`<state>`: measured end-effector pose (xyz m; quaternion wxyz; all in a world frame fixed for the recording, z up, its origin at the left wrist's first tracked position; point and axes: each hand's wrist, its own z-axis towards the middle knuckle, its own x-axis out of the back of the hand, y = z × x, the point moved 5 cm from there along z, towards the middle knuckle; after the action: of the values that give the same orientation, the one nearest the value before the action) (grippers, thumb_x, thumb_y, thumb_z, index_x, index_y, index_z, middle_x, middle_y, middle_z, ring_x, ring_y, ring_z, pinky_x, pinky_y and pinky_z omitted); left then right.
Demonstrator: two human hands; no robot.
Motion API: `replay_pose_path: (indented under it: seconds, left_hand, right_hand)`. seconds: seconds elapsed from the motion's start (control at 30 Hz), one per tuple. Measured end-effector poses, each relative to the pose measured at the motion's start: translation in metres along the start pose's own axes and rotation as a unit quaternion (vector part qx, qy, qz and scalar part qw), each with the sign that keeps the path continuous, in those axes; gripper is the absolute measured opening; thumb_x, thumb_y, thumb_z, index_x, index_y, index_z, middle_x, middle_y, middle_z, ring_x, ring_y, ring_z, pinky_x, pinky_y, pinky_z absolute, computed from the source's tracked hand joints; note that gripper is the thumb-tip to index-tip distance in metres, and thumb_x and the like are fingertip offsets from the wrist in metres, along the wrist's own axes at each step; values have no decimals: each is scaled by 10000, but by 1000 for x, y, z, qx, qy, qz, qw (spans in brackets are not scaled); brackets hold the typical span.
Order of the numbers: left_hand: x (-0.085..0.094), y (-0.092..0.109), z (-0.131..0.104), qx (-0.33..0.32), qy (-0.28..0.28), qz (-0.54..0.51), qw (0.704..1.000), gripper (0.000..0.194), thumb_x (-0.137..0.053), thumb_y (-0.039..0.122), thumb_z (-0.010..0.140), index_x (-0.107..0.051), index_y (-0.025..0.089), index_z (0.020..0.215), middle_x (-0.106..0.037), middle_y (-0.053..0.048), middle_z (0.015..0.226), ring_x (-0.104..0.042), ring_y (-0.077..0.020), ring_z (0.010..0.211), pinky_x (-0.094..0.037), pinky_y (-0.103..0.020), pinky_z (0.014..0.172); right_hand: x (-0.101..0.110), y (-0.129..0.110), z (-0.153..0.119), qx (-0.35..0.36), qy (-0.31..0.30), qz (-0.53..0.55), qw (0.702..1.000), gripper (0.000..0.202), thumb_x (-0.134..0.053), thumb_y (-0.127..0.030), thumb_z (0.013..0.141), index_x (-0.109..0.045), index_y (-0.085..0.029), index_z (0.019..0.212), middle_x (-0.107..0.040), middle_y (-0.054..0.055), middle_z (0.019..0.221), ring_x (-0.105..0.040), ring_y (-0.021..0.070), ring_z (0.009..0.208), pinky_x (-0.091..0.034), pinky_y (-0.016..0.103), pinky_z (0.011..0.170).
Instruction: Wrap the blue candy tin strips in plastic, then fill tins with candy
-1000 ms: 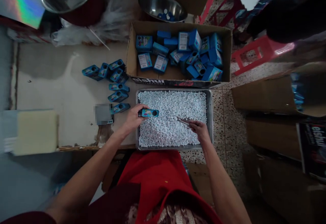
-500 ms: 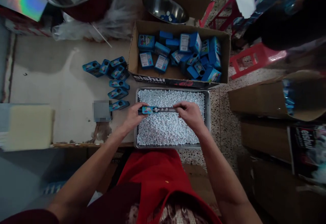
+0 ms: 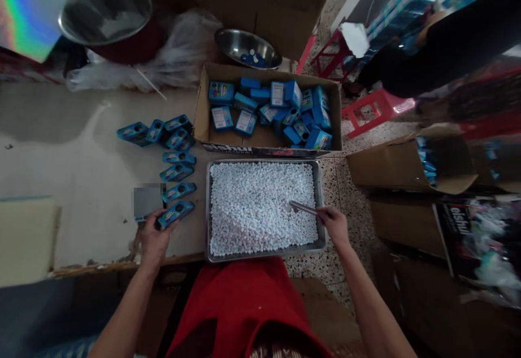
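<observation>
My left hand (image 3: 154, 237) grips a small blue dispenser box (image 3: 176, 214) with a dark round hole in its top, at the near end of a row. Several similar blue boxes (image 3: 178, 172) stand beyond it on the table, holes upward. In my right hand (image 3: 334, 224), at the tray's right edge, is the handle of a narrow metal scoop (image 3: 304, 208). Its tip lies among small white pellets (image 3: 252, 200), which fill a shallow metal tray (image 3: 208, 211). Whether the scoop carries pellets is hard to make out.
Behind the tray stands a cardboard box (image 3: 228, 149) with many blue boxes inside. Beyond are a steel bowl (image 3: 268, 49) and a large metal pot (image 3: 142, 32). A yellowish block (image 3: 28, 238) lies at left. Red stools (image 3: 378, 108), cartons (image 3: 382, 157) and another person's dark-clothed limb (image 3: 439, 49) are at right.
My left hand has carried the blue box from above the tray leftward to the row's near end. My right hand has drawn the scoop away, lowering its tip into the pellets.
</observation>
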<state>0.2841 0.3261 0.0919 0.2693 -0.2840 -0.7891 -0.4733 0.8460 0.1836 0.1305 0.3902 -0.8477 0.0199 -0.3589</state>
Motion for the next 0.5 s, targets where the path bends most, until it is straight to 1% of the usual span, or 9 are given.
replay_pose_path:
  seconds: [0.07,0.1,0.17,0.2,0.27,0.33,0.4,0.47,0.5]
  left_hand:
    - [-3,-6,0,19,23,-8,1000,521,-645,507,809,-531,257,1253,-679,-72,1115,-659,-323,1078,-537,-561,977]
    - [-2,-2,-3,18,40,0,999,539,-660,511,808,-529,260,1267,-668,-83,1158,-652,-335,1114,-533,-571,990]
    - [7,22,-10,-32,101,43,993,577,-692,496,816,-522,266,1318,-620,-111,1294,-590,-362,1258,-491,-591,1065]
    - [13,45,-12,-86,137,67,985,569,-705,468,826,-528,270,1329,-598,-116,1347,-550,-361,1319,-459,-589,1110]
    - [17,106,-7,-226,173,98,954,457,-700,383,862,-574,270,1286,-611,-108,1354,-534,-328,1345,-418,-551,1166]
    - [2,180,22,-331,131,96,929,246,-658,317,902,-637,264,1141,-695,-84,1181,-624,-288,1200,-458,-493,1123]
    - [-30,254,77,-343,75,130,927,154,-591,328,949,-667,244,1054,-715,-97,1112,-645,-288,1133,-471,-467,1071]
    - [-79,316,141,-276,-6,197,941,207,-593,315,941,-663,200,1098,-695,-153,1232,-606,-324,1229,-441,-474,1081]
    - [-103,341,168,-259,-27,214,941,247,-656,336,899,-668,164,1077,-682,-201,1260,-576,-367,1275,-428,-497,1084]
  right_hand:
    - [3,32,0,-27,11,30,999,347,-711,-522,626,-757,-188,708,-601,10,495,-487,171,464,-369,287,489]
    - [-4,42,0,-38,11,49,998,374,-717,-549,600,-752,-189,699,-600,10,495,-484,169,460,-368,287,482]
    - [-34,52,4,-54,-2,87,995,419,-716,-581,580,-752,-185,710,-616,19,519,-503,173,469,-387,293,486]
    - [-56,51,8,-59,-15,107,992,431,-708,-586,588,-757,-182,730,-628,24,539,-517,176,478,-403,296,493]
    - [-110,42,17,-63,-48,141,987,411,-695,-561,616,-766,-185,764,-639,21,559,-534,177,489,-422,296,505]
    - [-163,27,25,-65,-79,168,981,298,-692,-483,633,-755,-207,726,-628,6,542,-528,169,494,-411,279,505]
    - [-203,12,32,-65,-101,190,974,171,-681,-392,626,-695,-223,606,-583,-10,490,-505,157,499,-373,256,496]
    - [-225,4,36,-68,-118,215,967,146,-661,-344,609,-633,-222,534,-536,-21,454,-474,145,498,-331,240,486]
    - [-230,3,37,-71,-127,229,962,142,-654,-342,603,-629,-219,536,-520,-26,448,-458,138,490,-315,237,481]
